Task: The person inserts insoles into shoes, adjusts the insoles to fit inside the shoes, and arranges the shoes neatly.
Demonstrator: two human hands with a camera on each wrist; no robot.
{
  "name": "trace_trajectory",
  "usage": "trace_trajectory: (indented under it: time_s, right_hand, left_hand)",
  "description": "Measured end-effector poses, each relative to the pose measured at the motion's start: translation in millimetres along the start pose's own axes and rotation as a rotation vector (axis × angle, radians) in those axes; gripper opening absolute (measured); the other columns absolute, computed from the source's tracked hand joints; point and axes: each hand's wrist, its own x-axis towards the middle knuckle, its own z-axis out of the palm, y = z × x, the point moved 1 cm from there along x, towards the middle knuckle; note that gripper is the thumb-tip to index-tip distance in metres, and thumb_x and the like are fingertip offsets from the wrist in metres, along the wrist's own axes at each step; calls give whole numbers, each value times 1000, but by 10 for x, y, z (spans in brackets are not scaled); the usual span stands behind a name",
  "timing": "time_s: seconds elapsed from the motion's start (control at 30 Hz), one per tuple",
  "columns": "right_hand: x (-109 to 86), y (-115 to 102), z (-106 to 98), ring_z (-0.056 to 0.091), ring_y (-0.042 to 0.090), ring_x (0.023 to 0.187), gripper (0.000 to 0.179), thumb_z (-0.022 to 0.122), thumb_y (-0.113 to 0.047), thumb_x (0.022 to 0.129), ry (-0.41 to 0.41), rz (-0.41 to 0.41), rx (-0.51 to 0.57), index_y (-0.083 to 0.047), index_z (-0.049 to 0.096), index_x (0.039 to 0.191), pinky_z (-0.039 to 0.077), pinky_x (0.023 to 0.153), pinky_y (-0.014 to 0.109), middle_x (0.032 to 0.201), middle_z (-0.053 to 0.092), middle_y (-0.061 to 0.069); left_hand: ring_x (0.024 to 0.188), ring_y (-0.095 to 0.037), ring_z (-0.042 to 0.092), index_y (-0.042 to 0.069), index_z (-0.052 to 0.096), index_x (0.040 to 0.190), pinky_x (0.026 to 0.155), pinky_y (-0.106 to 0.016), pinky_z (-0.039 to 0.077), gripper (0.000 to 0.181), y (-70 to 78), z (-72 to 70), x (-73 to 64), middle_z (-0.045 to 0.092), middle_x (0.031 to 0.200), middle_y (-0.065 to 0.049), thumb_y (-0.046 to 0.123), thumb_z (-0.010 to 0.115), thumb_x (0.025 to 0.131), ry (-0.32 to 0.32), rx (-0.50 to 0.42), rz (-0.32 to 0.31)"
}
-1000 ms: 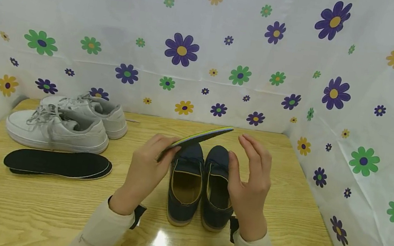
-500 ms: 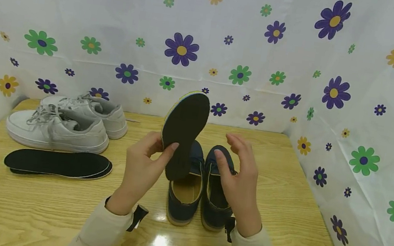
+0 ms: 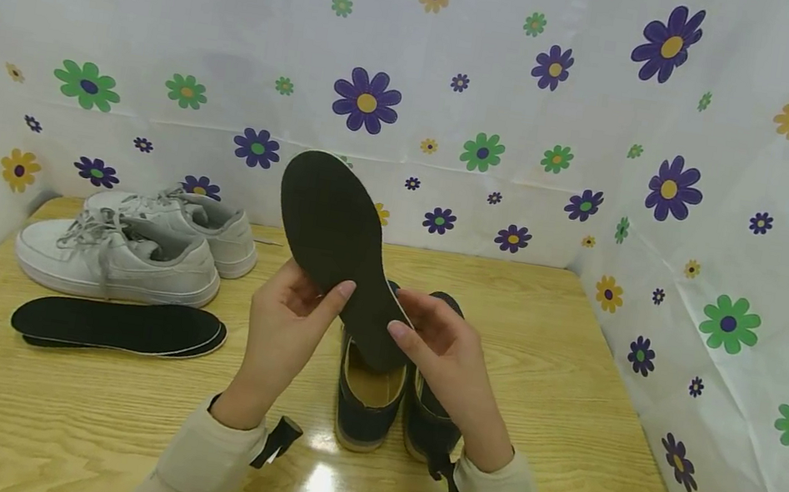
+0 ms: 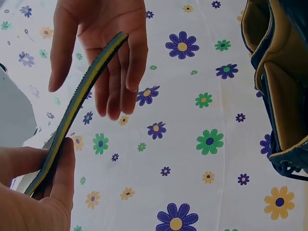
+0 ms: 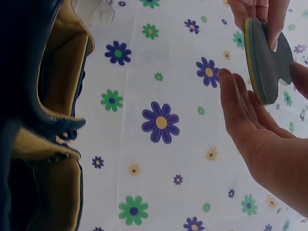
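A black insole (image 3: pixel 334 212) is raised in front of me, its wide toe end up and left, its narrow heel end down and right. My left hand (image 3: pixel 283 340) pinches its middle, thumb on the near face. Beside the heel end, my right hand (image 3: pixel 449 363) has its thumb at the edge and fingers behind, and in the left wrist view those fingers look straight. That view shows the insole edge-on (image 4: pixel 77 106), with a yellow stripe. Below stand two dark navy shoes, the left one (image 3: pixel 361 426) and the right one (image 3: pixel 430 436), heels toward me and partly hidden.
White lace-up sneakers (image 3: pixel 119 266) stand at the back left of the wooden table (image 3: pixel 539 401). In front of them lies a stacked pair of black insoles (image 3: pixel 114 324). A white flower-printed cloth (image 3: pixel 491 100) hangs behind and at the sides.
The insole has turned from edge-on to face me, and its toe end has swung up and left. My right hand has moved left and down to the heel end.
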Motion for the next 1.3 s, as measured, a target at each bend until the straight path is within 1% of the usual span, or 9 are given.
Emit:
trace_trajectory:
  time_s: [0.2, 0.43, 0.63, 0.77, 0.87, 0.97, 1.07, 1.23, 1.3]
  right_hand:
    - [-25, 0, 26, 62, 21, 92, 31, 70, -17, 89, 14, 135, 44, -4, 66, 117, 53, 83, 31, 101, 66, 8]
    - [-17, -17, 48, 66, 14, 77, 27, 68, -6, 89, 75, 170, 162, 9, 64, 110, 55, 72, 28, 79, 68, -1]
    - [-19, -8, -1, 66, 13, 74, 27, 69, -5, 88, 121, 195, 192, 7, 64, 111, 56, 69, 26, 78, 68, -1]
    - [-31, -34, -101, 66, 14, 72, 28, 70, -7, 87, 137, 209, 163, 4, 66, 112, 56, 67, 27, 80, 67, 1]
    - [-46, -45, -208, 67, 15, 74, 29, 70, -9, 88, 136, 225, 118, 3, 66, 114, 57, 67, 28, 82, 67, 2]
    - [-63, -54, -316, 67, 16, 78, 31, 70, -9, 88, 119, 227, 78, 4, 65, 115, 56, 70, 29, 85, 68, 1]
    - [-83, -68, -414, 68, 17, 81, 32, 69, -10, 89, 97, 224, 38, 5, 64, 116, 56, 72, 29, 88, 70, 1]
    - [-116, -99, -534, 69, 17, 78, 34, 69, -13, 89, 74, 255, -45, 4, 64, 118, 57, 69, 29, 92, 71, 5]
    - [-127, -110, -557, 69, 17, 77, 33, 70, -14, 89, 58, 263, -79, 3, 65, 117, 57, 67, 29, 94, 71, 8]
  left_hand:
    - [88, -14, 67, -13, 57, 110, 76, -27, 56, 28, -12, 26, -24, 66, 96, -2, -10, 66, 84, 16, -50, -36]
    - [90, -15, 66, -11, 54, 116, 76, -28, 56, 32, -13, 59, -44, 65, 98, -2, -11, 64, 85, 17, -95, -88]
    - [85, -18, 66, -3, 47, 124, 73, -30, 57, 41, -39, 20, -34, 66, 99, -4, -9, 63, 87, 9, -94, -150]
    - [79, -17, 66, 2, 40, 129, 72, -32, 57, 46, -58, -40, 22, 65, 93, -5, -9, 60, 89, 40, -135, -227]
    - [79, -14, 65, 4, 37, 135, 74, -28, 56, 52, -67, -120, 79, 61, 93, -6, -9, 59, 89, 82, -79, -252]
    - [95, -13, 61, 1, 37, 137, 82, -23, 52, 55, -60, -221, 125, 58, 106, -9, -7, 61, 88, 76, 107, -199]
    - [114, -18, 51, -1, 41, 136, 92, -27, 46, 57, -43, -317, 156, 52, 123, -12, -3, 66, 85, 0, 341, -56]
    - [129, -33, 39, 3, 41, 141, 104, -49, 35, 78, -20, -402, 199, 42, 138, -19, 8, 81, 74, -290, 659, 286]
    - [131, -38, 36, 5, 37, 144, 105, -55, 32, 90, -20, -399, 207, 39, 141, -21, 11, 86, 69, -403, 731, 375]
